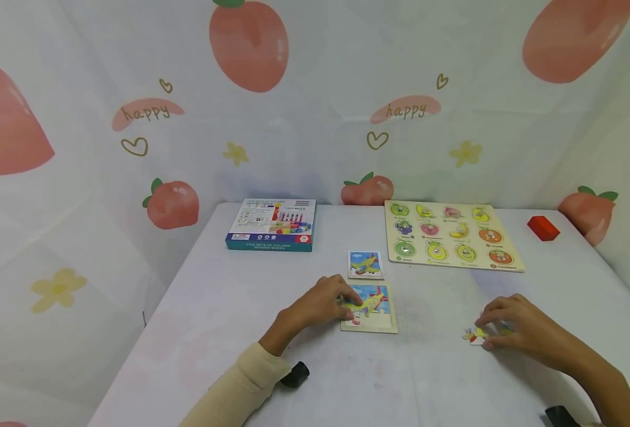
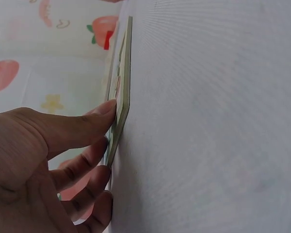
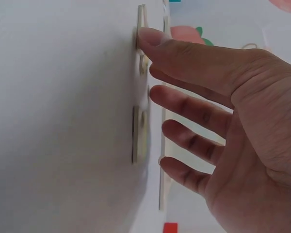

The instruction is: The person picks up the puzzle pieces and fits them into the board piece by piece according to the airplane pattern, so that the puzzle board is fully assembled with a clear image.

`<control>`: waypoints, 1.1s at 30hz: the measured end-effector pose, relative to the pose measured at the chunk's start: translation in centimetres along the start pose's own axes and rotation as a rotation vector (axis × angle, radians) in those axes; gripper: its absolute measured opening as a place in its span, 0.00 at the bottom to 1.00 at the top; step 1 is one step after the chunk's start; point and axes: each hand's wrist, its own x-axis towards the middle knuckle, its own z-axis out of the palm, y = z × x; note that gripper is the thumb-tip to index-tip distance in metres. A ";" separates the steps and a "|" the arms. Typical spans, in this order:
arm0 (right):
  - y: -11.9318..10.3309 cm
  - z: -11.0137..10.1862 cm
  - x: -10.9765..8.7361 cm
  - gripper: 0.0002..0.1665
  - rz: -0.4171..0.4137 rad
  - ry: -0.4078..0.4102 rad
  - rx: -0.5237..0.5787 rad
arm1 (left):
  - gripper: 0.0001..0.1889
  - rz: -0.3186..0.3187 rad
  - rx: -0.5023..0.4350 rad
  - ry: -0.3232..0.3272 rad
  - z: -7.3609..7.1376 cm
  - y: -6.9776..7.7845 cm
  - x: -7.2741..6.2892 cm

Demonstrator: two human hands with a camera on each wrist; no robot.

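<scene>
My left hand (image 1: 323, 301) rests at the left side of a wooden puzzle tray (image 1: 384, 323). Its thumb and index finger touch the airplane picture (image 1: 375, 301) in the tray's upper part. The lower part shows bare wood with a pinkish piece at the left. Out to the right, my right hand (image 1: 523, 329) has thumb and index finger at opposite edges of a small puzzle piece (image 1: 471, 335), low over the white table. Another flat piece (image 3: 140, 136) lies below the right fingers in the right wrist view. In the head view the fingers partly cover it.
A small airplane picture card (image 1: 365, 264) lies just behind the tray. Farther back are a boxed toy set (image 1: 272, 225) at left, a fruit peg board (image 1: 448, 237) and a red block (image 1: 543, 228). A peach-printed cloth (image 1: 304, 136) hangs behind the table.
</scene>
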 end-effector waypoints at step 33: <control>-0.3 0.7 -0.5 0.12 0.014 0.060 -0.002 | 0.13 -0.011 -0.001 -0.015 0.1 -0.2 0.1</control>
